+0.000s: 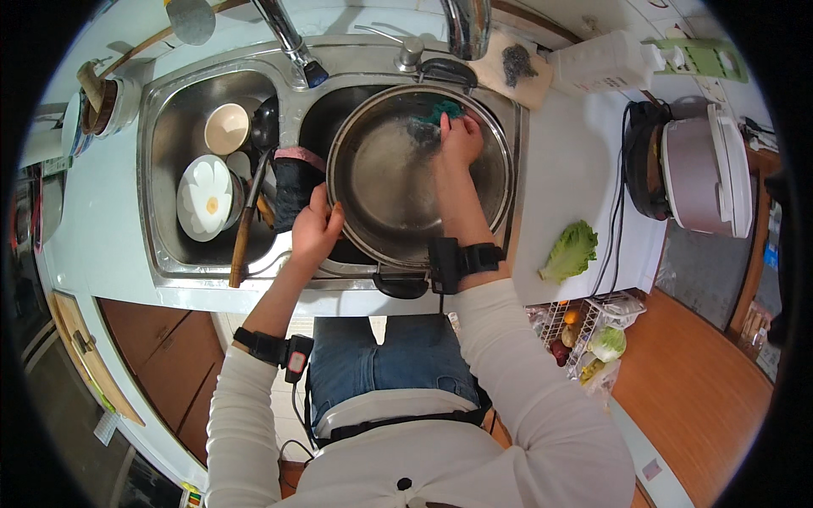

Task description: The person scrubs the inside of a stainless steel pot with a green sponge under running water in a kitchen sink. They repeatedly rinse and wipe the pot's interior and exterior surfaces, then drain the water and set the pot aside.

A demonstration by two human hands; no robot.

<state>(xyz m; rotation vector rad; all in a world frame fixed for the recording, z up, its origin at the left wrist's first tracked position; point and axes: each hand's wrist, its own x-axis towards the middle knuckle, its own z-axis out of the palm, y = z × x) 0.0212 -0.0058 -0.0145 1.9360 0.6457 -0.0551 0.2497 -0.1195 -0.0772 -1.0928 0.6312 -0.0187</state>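
A wide, round metal pan (pixel 387 171) with two black side handles rests over the right basin of a stainless steel sink. My right hand (pixel 462 136) is inside it, fingers closed on a green scouring pad (pixel 442 112) against the far right part of the inner wall. Greyish suds or wet residue lie beside the pad. My left hand (pixel 316 228) grips the pan's rim on the left side, thumb toward the inside. Just left of that hand, a dark cloth (pixel 293 190) with a pink edge hangs over the divider between the basins.
The left basin (pixel 168 184) holds a cream bowl (pixel 227 129), a flower-shaped white dish (pixel 204 198) and a black ladle (pixel 265 124). A wooden handle (pixel 239 254) juts over its front edge. A lettuce leaf (pixel 570 252), cables and a rice cooker (pixel 698 171) are on the right counter. A faucet (pixel 286 38) rises behind.
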